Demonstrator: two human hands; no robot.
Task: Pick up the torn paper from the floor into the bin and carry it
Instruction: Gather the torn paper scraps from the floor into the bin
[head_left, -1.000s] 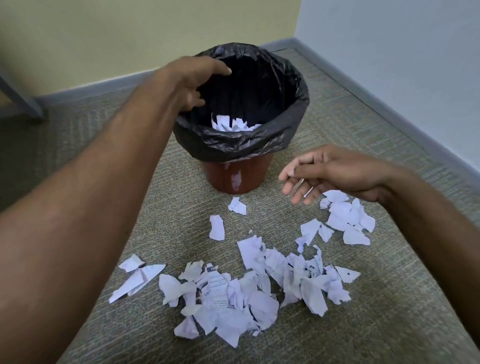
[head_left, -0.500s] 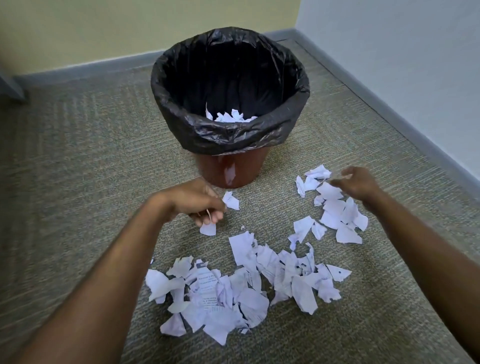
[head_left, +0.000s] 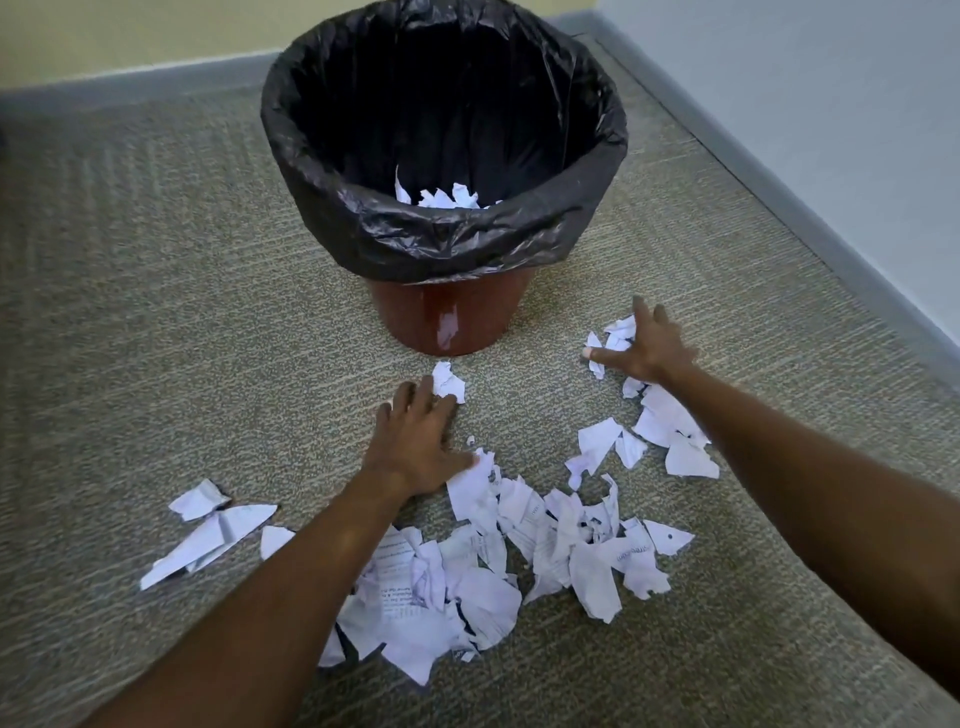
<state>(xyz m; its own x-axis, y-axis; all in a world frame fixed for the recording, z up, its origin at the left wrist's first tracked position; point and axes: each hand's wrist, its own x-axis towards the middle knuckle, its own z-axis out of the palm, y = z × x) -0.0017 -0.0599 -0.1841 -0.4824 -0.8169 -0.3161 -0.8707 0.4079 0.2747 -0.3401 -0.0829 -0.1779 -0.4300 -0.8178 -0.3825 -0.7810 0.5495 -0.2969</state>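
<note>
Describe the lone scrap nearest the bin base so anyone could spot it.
Start at the brown bin with the black liner, standing on the carpet. Directly in front of its base lies a single small white scrap, at the fingertips of the left hand. Unlike the big heap nearer the camera, it sits alone, closest to the bin.

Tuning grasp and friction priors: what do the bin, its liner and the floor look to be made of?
Bin: reddish-brown, probably hard plastic, glossy; a bright highlight shows on its wall.
Liner: thin black plastic film, crinkled and shiny, folded over the rim.
Floor: grey-green low-pile carpet, matte, with a woven ribbed texture.
Torn paper: thin white printed sheet, creased, matte.
</note>
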